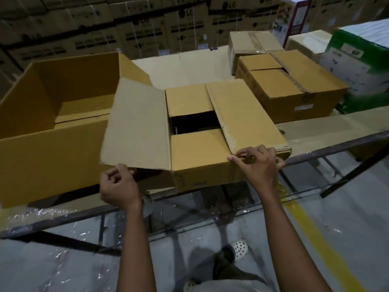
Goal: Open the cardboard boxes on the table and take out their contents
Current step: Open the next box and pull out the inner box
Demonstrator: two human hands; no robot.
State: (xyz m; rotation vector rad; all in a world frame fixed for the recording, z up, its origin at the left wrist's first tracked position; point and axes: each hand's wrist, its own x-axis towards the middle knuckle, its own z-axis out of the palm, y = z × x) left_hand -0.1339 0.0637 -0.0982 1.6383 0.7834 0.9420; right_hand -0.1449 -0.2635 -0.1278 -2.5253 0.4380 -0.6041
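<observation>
- The middle box (200,163) sits at the near edge of the desk (328,127), its front corner jutting slightly past the metal rim.
- Its left flap (136,123) is folded out over the neighbouring large open box (48,152). Its right flap (246,114) lies nearly flat on top.
- The left hand (117,184) has its fingers (111,175) curled, thumb and fingertips clamped on the near edge of the left flap.
- The right hand (261,165) pinches the near corner of the right flap between thumb and forefinger.
- The 2 inner flaps are down, with a dark gap between them. I cannot make out what lies inside.
- The large open box touches the middle box on its left.
- Farther back on the right stands a closed box (294,89), with a smaller taped box (250,42) behind it and a green and white carton (357,60) beside them.
- Stacked cartons (105,28) fill the wall behind.
</observation>
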